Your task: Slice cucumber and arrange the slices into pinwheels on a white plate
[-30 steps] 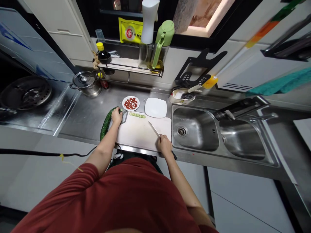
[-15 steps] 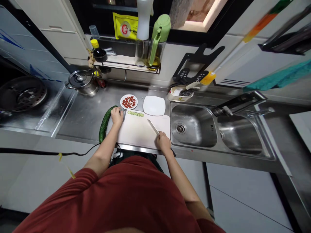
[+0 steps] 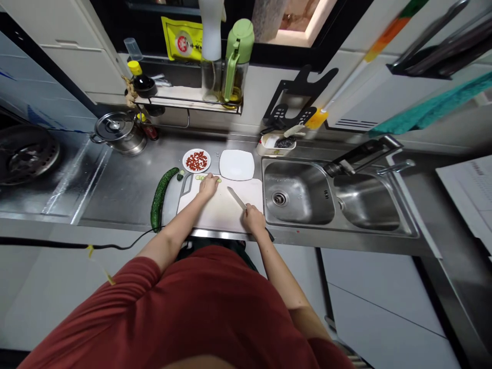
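On the steel counter (image 3: pixel 115 179), head view, only one camera. Left hand (image 3: pixel 208 187) is off the cucumber (image 3: pixel 159 199) and sits at the far edge of the cutting board (image 3: pixel 219 210), on the row of cucumber slices (image 3: pixel 199 177). Its fingers (image 3: pixel 212 178) point forward, close together and pressed down on the slices. A pinch can't be confirmed at this size, and the hand hides part of the row. Cucumber now lies alone on the counter left of the board, long axis running front to back, just beside the board edge and not touching either hand. A small green cut piece (image 3: pixel 180 177) sits near its far end, by the board's dark grip slot. Right hand (image 3: pixel 253 219) is at the near right of the board, fingers curled tight around the knife (image 3: pixel 236 198) handle. Blade points up and left over the bare part of the board, tip toward the slices; contact with the board can't be confirmed. Behind the board: white plate (image 3: pixel 236 165) with nothing on it, and a small round plate (image 3: pixel 196 161) of red pieces. Sink (image 3: pixel 295 192) sits just right of the board. Pot (image 3: pixel 119 134) stands well left, lid on.
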Motion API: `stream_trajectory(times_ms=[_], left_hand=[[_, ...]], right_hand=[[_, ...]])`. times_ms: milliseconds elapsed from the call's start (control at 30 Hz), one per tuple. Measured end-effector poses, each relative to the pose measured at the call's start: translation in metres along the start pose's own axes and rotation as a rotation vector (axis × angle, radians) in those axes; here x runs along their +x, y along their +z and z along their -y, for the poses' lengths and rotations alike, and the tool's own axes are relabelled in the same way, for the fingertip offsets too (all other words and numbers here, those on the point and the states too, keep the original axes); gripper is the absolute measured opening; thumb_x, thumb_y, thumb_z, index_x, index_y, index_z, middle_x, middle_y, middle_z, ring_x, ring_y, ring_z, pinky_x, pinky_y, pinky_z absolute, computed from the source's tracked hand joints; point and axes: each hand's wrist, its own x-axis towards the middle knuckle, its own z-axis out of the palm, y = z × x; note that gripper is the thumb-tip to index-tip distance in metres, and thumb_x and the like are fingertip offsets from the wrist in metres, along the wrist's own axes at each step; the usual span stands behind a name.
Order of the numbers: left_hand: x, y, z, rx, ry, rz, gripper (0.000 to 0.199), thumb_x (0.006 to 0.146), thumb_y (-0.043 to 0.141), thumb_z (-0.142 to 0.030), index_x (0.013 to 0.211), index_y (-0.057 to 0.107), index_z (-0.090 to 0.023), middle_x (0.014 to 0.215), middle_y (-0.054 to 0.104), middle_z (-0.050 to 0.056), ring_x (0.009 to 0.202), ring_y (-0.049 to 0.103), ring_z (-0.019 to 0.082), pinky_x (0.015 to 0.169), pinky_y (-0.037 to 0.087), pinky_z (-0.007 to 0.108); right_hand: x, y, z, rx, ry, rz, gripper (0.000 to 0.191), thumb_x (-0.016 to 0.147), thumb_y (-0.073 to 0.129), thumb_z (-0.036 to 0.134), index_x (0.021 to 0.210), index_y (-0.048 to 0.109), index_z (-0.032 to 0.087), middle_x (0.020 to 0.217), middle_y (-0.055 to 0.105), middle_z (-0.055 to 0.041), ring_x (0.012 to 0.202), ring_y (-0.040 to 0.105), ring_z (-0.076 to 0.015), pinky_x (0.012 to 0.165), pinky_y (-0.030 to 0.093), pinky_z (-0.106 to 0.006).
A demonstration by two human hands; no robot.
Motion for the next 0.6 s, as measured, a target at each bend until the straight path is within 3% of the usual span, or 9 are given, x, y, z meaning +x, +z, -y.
stream_trajectory(times_ms=[333, 467, 600], left_hand=[[0.006, -0.006, -0.008, -0.123, -0.060, -0.004, 0.023, 0.083, 0.046, -0.014, 0.098, 0.062, -0.022, 0.098, 0.062, 0.006, 0.090, 0.056, 0.019, 0.079, 0.041, 0.029], [-0.002, -0.007, 0.001, -0.324, -0.188, -0.002, 0.019, 0.080, 0.052, -0.017, 0.096, 0.061, -0.021, 0.081, 0.065, 0.001, 0.076, 0.057, 0.015, 0.071, 0.042, 0.025], [-0.023, -0.011, 0.018, -0.415, -0.314, 0.028, 0.021, 0.075, 0.059, -0.023, 0.096, 0.062, -0.021, 0.077, 0.065, -0.001, 0.070, 0.056, 0.012, 0.068, 0.042, 0.024]], right_hand=[[-0.006, -0.010, 0.001, -0.015, 0.031, 0.033, 0.031, 0.096, 0.029, 0.027, 0.120, 0.046, 0.018, 0.113, 0.055, -0.0120, 0.096, 0.058, -0.0200, 0.079, 0.041, -0.030], [-0.004, -0.007, -0.004, 0.013, 0.019, 0.013, 0.028, 0.096, 0.031, 0.027, 0.117, 0.047, 0.019, 0.110, 0.057, -0.0105, 0.095, 0.058, -0.0195, 0.076, 0.040, -0.028], [-0.001, -0.004, -0.012, 0.047, -0.017, 0.005, 0.026, 0.096, 0.032, 0.028, 0.114, 0.047, 0.018, 0.108, 0.059, -0.0100, 0.096, 0.058, -0.0197, 0.075, 0.038, -0.027]])
